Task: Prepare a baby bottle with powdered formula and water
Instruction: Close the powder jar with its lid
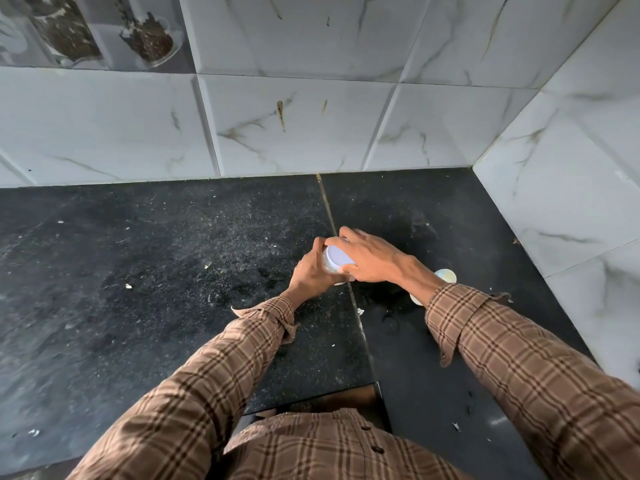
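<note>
Tiled wall point(294, 123): white marble-pattern tiles with grey and brown veining, rising behind and to the right of the work surface.

Tabletop point(156, 271): black speckled stone slabs with a pale seam running front to back, dusted with light crumbs.

Sleeves point(512, 348): brown plaid shirt cloth, cuffs unbuttoned, on both forearms.

Right hand point(370, 258): set over the container from above and the right, fingers curled round the lid rim.

Left hand point(311, 271): wrapped round the container's body from the left, thumb up by the lid edge.

Small round container with a flat white lid point(338, 255): held between both hands, near the seam at mid-tabletop; its base is hidden by the hands.

Pale rounded object point(445, 276): just behind the right wrist, mostly hidden; cannot tell what it is.
</note>
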